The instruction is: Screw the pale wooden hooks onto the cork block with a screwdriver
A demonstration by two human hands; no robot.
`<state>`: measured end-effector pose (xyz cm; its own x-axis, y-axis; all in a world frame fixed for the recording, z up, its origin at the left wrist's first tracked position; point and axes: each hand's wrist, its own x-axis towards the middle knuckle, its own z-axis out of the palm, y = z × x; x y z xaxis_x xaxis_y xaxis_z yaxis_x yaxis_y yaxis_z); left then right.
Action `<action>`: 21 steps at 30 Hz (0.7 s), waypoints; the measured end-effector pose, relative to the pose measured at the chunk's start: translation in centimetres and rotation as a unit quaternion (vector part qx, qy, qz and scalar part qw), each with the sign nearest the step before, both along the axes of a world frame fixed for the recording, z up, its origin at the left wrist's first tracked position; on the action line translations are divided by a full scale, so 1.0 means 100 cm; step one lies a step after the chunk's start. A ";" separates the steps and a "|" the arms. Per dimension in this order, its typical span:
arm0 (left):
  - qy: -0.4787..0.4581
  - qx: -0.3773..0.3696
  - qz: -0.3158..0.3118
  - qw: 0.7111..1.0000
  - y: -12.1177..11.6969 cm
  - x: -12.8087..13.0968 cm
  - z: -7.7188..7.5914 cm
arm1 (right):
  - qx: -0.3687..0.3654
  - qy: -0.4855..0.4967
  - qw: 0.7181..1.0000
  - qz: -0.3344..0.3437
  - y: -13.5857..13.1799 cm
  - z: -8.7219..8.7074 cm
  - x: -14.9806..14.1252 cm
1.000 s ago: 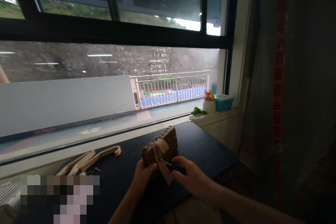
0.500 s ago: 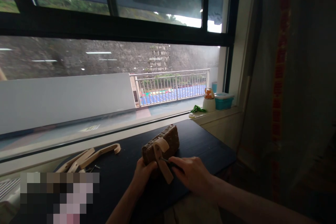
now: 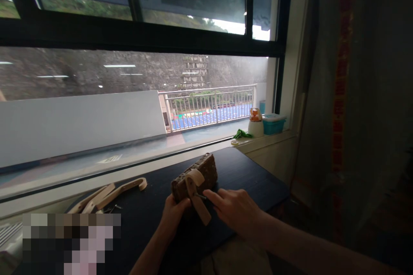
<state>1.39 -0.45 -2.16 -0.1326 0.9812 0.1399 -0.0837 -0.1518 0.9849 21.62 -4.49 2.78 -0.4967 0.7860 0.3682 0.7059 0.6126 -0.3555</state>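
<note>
Left hand (image 3: pixel 173 215) clasps the brown block (image 3: pixel 209 169); right hand (image 3: pixel 238 211) has forefinger extended, grip unclear.

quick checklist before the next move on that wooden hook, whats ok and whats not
1. Left hand on the brown block: ok, thumb at its near side.
2. Wooden hook in front of the block: ok; sitting flush: cannot tell.
3. Metal shaft at the hook: ok, it juts toward the right hand.
4. Right hand's grip on a tool: cannot tell, no handle visible.
5. Other wooden pieces clear of both hands: ok, at the left.
</note>
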 end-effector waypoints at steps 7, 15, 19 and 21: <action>0.018 -0.007 -0.010 1.000 -0.003 0.000 0.005 | 0.075 -0.045 0.994 0.069 0.006 -0.008 0.000; 0.036 0.006 -0.014 0.999 -0.006 0.001 0.010 | -0.065 0.156 0.983 -0.073 0.006 -0.048 -0.020; 0.032 0.008 -0.005 0.999 -0.005 0.002 0.009 | -0.121 0.154 0.978 -0.070 0.007 -0.039 -0.019; 0.028 0.008 0.001 1.000 -0.004 0.002 0.008 | -0.117 0.138 0.981 -0.064 0.007 -0.030 -0.013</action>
<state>1.57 -0.89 -1.33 -0.1266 0.9786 0.1620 -0.0283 -0.1668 0.9856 20.30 -3.84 -0.18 -0.2947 0.9148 0.2761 0.6288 0.4032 -0.6648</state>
